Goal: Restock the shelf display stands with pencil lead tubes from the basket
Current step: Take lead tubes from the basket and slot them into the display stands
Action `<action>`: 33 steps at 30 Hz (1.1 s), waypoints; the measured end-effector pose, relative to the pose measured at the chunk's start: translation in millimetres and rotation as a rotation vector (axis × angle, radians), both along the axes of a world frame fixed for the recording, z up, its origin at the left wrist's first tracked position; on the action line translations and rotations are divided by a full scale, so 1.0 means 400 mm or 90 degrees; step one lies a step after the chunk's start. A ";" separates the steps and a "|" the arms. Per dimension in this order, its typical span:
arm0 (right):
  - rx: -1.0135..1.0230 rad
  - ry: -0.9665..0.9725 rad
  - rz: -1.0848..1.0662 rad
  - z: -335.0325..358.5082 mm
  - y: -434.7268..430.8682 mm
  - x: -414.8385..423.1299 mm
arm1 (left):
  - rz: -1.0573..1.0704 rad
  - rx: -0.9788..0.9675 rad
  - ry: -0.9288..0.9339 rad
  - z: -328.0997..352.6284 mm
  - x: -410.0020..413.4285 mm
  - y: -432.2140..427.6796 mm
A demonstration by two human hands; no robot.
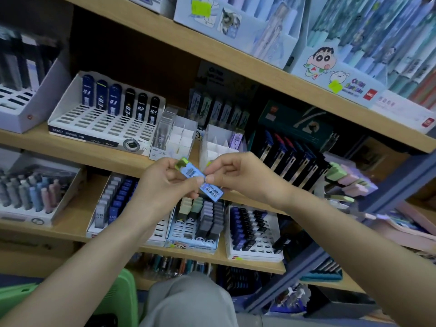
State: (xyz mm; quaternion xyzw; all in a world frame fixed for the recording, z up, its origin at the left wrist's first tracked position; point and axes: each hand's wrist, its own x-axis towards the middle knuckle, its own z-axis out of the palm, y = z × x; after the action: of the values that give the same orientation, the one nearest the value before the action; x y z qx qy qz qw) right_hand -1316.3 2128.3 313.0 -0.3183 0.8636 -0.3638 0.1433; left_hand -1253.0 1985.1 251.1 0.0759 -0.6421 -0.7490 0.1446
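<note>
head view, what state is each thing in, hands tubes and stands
blue tubes, held between both hands, green cap on
left hand, pinching the blue tubes
right hand, pinching the blue tubes
white slotted stand, back row filled, front slots empty
panda stand, partly filled

Soft, even indoor light falls from above, with a cool bluish cast. The left hand (165, 182), right hand (238, 175) and tube (191, 172) at centre are bright and sharpest; the tube's barcode bars show, but its print is unreadable. Deep shadow fills the recess at upper left under the top shelf (212, 55). The box (21, 86) at the left edge and the pen boxes (377, 31) at upper right are smeared. Shelf lines bend toward the edges. The knee (188, 300) at the bottom is soft.
</note>
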 end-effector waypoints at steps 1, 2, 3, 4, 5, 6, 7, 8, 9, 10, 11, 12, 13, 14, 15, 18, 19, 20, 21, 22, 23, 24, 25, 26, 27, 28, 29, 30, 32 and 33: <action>-0.027 -0.035 -0.012 -0.004 0.005 0.003 | 0.009 0.000 0.012 0.000 -0.001 0.003; -0.043 -0.055 -0.018 -0.007 0.009 0.007 | 0.018 -0.018 0.028 -0.002 -0.003 0.005; -0.037 -0.034 -0.020 -0.010 0.013 0.011 | 0.029 -0.047 0.046 -0.002 -0.005 0.008; -0.017 0.026 -0.016 -0.011 0.015 0.017 | 0.038 -0.083 0.064 -0.002 -0.008 0.011; 0.000 0.098 -0.008 -0.012 0.018 0.021 | 0.041 -0.124 0.081 -0.001 -0.012 0.015; 0.000 0.161 0.003 -0.011 0.021 0.026 | 0.037 -0.169 0.095 0.003 -0.016 0.018; -0.009 0.212 0.018 -0.008 0.023 0.031 | 0.033 -0.217 0.105 0.007 -0.018 0.022; -0.012 0.264 0.037 -0.004 0.027 0.034 | 0.031 -0.258 0.112 0.013 -0.020 0.027; -0.007 0.318 0.056 -0.001 0.030 0.034 | 0.033 -0.281 0.114 0.017 -0.023 0.032; 0.003 0.368 0.069 0.001 0.035 0.032 | 0.035 -0.284 0.115 0.022 -0.024 0.036; 0.009 0.402 0.075 0.003 0.039 0.027 | 0.034 -0.275 0.115 0.026 -0.027 0.040; 0.012 0.421 0.068 0.006 0.043 0.021 | 0.034 -0.267 0.117 0.029 -0.030 0.043; 0.011 0.433 0.049 0.010 0.048 0.012 | 0.038 -0.270 0.120 0.033 -0.035 0.047; 0.004 0.442 0.022 0.017 0.053 0.001 | 0.043 -0.285 0.121 0.034 -0.041 0.048; -0.009 0.450 -0.012 0.027 0.057 -0.012 | 0.048 -0.309 0.125 0.035 -0.047 0.050; -0.049 0.482 -0.121 0.059 0.064 -0.072 | 0.035 -0.432 0.158 0.038 -0.060 0.055; -0.047 0.488 -0.152 0.068 0.063 -0.097 | 0.018 -0.495 0.170 0.036 -0.063 0.058; -0.033 0.491 -0.177 0.074 0.059 -0.123 | 0.002 -0.577 0.179 0.031 -0.066 0.061; -0.003 0.493 -0.197 0.077 0.055 -0.150 | -0.012 -0.671 0.184 0.023 -0.072 0.064; 0.037 0.495 -0.211 0.078 0.051 -0.172 | -0.018 -0.757 0.187 0.014 -0.077 0.066; 0.083 0.501 -0.220 0.077 0.048 -0.193 | -0.018 -0.817 0.190 0.007 -0.082 0.068; 0.126 0.507 -0.226 0.075 0.044 -0.210 | -0.015 -0.852 0.194 0.002 -0.086 0.069; 0.157 0.510 -0.230 0.075 0.041 -0.222 | -0.011 -0.868 0.198 -0.001 -0.089 0.069; 0.175 0.507 -0.232 0.076 0.037 -0.229 | -0.008 -0.876 0.201 -0.001 -0.090 0.067; 0.190 0.502 -0.234 0.077 0.032 -0.235 | -0.007 -0.881 0.199 0.000 -0.091 0.064; 0.209 0.493 -0.237 0.078 0.026 -0.242 | -0.006 -0.882 0.196 -0.001 -0.093 0.060; 0.228 0.480 -0.239 0.079 0.022 -0.248 | -0.007 -0.880 0.191 -0.002 -0.094 0.056; 0.235 0.457 -0.238 0.078 0.017 -0.253 | -0.009 -0.876 0.188 -0.004 -0.094 0.051; 0.211 0.388 -0.223 0.076 0.010 -0.262 | -0.010 -0.856 0.190 -0.002 -0.087 0.044; 0.198 0.356 -0.215 0.074 0.007 -0.262 | -0.010 -0.847 0.192 0.000 -0.081 0.042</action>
State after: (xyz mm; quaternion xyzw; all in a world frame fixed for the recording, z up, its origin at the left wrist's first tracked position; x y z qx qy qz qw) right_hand -1421.3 2131.0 342.5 -0.2331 0.9547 -0.1456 -0.1138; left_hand -1285.6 2002.0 251.0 -0.1388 -0.9394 -0.1984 0.2429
